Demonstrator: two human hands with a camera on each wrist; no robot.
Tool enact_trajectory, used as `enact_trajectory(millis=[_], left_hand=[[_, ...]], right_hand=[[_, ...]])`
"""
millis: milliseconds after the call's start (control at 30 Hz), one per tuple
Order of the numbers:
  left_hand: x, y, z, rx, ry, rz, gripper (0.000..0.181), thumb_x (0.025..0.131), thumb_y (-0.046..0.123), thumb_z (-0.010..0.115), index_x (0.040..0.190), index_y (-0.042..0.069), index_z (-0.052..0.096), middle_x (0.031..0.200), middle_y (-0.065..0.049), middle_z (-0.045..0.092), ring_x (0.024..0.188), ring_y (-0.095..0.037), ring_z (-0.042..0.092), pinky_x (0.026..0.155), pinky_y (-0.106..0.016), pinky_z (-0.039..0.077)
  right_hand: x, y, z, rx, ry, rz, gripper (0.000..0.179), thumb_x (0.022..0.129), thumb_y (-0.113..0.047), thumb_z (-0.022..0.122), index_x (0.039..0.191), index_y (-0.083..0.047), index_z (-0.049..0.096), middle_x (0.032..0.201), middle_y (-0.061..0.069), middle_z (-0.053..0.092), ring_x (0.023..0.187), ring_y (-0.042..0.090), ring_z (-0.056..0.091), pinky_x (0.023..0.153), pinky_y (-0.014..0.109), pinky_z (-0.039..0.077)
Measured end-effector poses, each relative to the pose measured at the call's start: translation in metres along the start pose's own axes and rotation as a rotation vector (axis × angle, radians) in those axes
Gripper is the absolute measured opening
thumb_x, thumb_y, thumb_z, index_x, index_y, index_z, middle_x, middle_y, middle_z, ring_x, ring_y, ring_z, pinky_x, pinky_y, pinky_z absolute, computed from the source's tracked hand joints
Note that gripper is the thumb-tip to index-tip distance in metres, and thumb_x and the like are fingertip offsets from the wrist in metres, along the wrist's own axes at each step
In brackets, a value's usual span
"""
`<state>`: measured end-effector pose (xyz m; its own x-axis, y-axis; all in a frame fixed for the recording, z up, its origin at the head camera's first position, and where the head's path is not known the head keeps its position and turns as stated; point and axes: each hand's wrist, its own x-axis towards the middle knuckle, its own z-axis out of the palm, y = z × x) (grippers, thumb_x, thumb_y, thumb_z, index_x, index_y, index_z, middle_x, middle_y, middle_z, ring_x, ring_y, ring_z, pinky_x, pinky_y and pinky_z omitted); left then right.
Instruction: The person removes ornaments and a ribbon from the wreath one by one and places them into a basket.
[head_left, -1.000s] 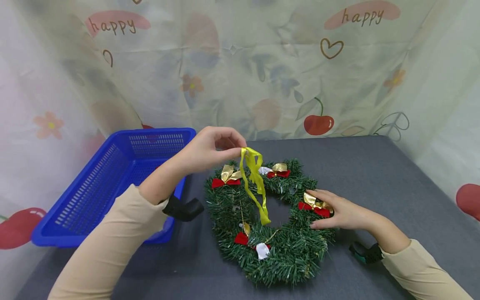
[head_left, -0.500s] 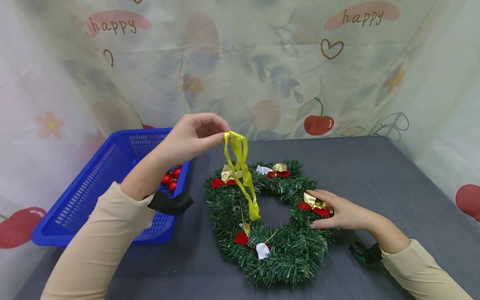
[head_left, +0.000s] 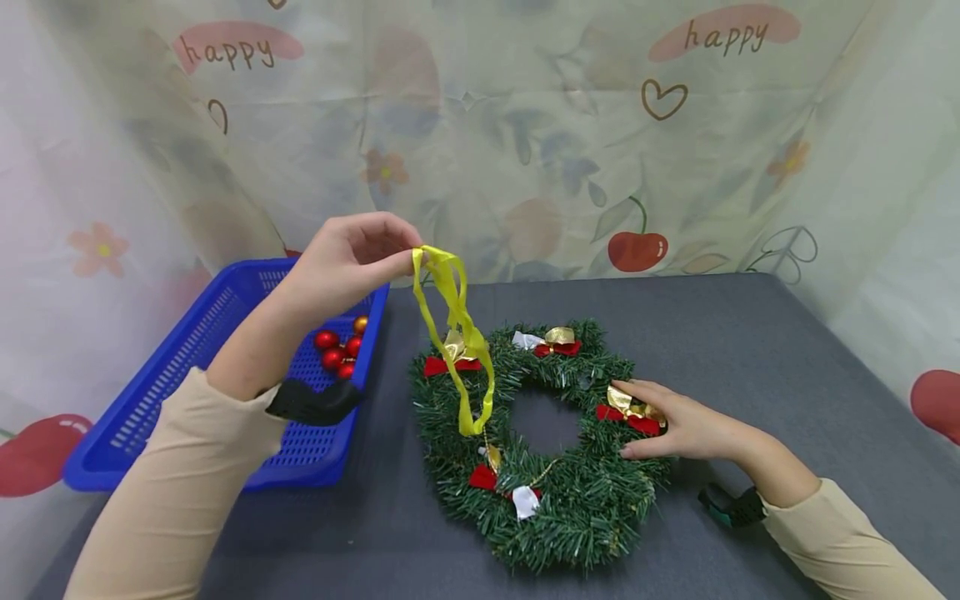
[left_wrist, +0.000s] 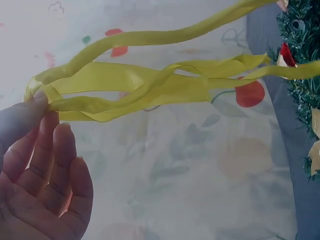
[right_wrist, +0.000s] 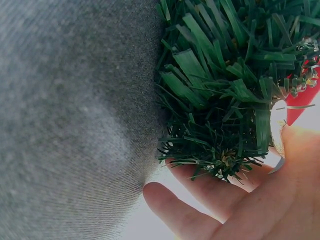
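My left hand (head_left: 345,258) pinches a yellow ribbon (head_left: 468,337) between thumb and fingertips. The ribbon hangs in loose loops above the left part of a green wreath (head_left: 577,525). In the left wrist view its strands (left_wrist: 140,37) stretch from the pinch toward the wreath. My right hand (head_left: 686,425) grips the wreath's right side, thumb and forefinger on either side of a gold and red bow (head_left: 633,414). The right wrist view shows other fingers (right_wrist: 182,212) at the wreath's outer edge. More bows sit on the wreath, one (head_left: 453,362) partly behind the ribbon.
A blue plastic basket (head_left: 187,333) stands at the left, partly hidden by my left arm. Several red balls (head_left: 332,358) and a gold ball (head_left: 361,324) lie in it. The wreath lies flat on the dark grey tabletop (head_left: 697,333); a patterned curtain (head_left: 465,167) hangs behind.
My left hand has moved left and upward with the yellow ribbon, away from the wreath's middle toward the basket. The balls in the basket have come into view. My right hand has stayed put.
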<state>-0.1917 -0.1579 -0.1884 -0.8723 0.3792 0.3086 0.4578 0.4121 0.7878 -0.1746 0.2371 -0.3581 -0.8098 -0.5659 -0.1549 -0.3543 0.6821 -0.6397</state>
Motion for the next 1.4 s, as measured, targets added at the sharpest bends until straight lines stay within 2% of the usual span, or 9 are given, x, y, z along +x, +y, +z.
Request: enact_trajectory(millis=[200,467,667,833,1033,1233,1400], left_hand=[[-0.003,-0.001,-0.009,0.000,0.054,0.016,0.014,0.090,0.015,0.061,0.099,0.005,0.063,0.086,0.013,0.065,0.081,-0.005,0.064,0.077,-0.015,0.050],[-0.008,-0.005,-0.024,-0.044,0.110,0.039,0.007,0.089,0.014,0.062,0.093,0.018,0.065,0.088,0.013,0.065,0.082,-0.004,0.063,0.077,-0.014,0.050],[-0.010,-0.011,-0.035,-0.084,0.179,0.056,0.010,0.088,0.010,0.063,0.091,0.019,0.066,0.086,0.013,0.066,0.080,-0.004,0.063,0.075,-0.013,0.050],[-0.011,-0.016,-0.043,-0.158,0.251,0.048,0.011,0.087,0.008,0.064,0.088,0.018,0.067,0.083,0.012,0.066,0.075,-0.003,0.061,0.071,-0.011,0.048],[-0.013,-0.022,-0.054,-0.301,0.315,0.043,0.009,0.086,0.007,0.065,0.088,0.015,0.068,0.080,0.009,0.068,0.072,-0.005,0.061,0.061,-0.013,0.049],[-0.016,-0.029,-0.064,-0.502,0.367,0.109,0.007,0.084,0.001,0.064,0.087,0.007,0.068,0.078,0.002,0.069,0.068,-0.008,0.063,0.069,-0.015,0.053],[-0.019,-0.037,-0.073,-0.630,0.408,0.103,0.007,0.082,-0.002,0.065,0.086,0.003,0.068,0.078,-0.001,0.069,0.067,-0.010,0.064,0.068,-0.017,0.054]], right_hand=[[0.000,0.001,0.000,0.001,-0.002,0.002,0.084,0.082,-0.039,0.068,0.147,-0.007,0.026,0.149,0.031,0.020,0.134,0.054,0.021,0.094,0.065,0.036],[-0.001,0.001,0.001,0.002,0.009,0.006,0.084,0.082,-0.038,0.069,0.147,-0.007,0.026,0.149,0.032,0.019,0.134,0.054,0.019,0.095,0.066,0.035],[-0.001,0.001,0.001,-0.001,0.009,0.009,0.085,0.082,-0.039,0.069,0.147,-0.007,0.026,0.149,0.032,0.019,0.134,0.054,0.019,0.095,0.066,0.035],[-0.001,0.000,0.001,0.002,0.010,0.004,0.085,0.082,-0.038,0.069,0.147,-0.007,0.026,0.148,0.032,0.020,0.134,0.054,0.020,0.095,0.066,0.035],[-0.001,0.000,0.001,0.006,0.009,0.003,0.084,0.082,-0.038,0.069,0.147,-0.006,0.026,0.148,0.032,0.020,0.134,0.054,0.020,0.095,0.066,0.035],[-0.001,0.000,0.001,0.013,0.005,0.007,0.084,0.082,-0.038,0.069,0.147,-0.007,0.025,0.148,0.032,0.019,0.134,0.054,0.020,0.094,0.065,0.037],[-0.001,0.000,0.001,0.008,0.007,0.004,0.084,0.082,-0.038,0.069,0.147,-0.007,0.026,0.149,0.032,0.019,0.134,0.054,0.021,0.094,0.065,0.037]])
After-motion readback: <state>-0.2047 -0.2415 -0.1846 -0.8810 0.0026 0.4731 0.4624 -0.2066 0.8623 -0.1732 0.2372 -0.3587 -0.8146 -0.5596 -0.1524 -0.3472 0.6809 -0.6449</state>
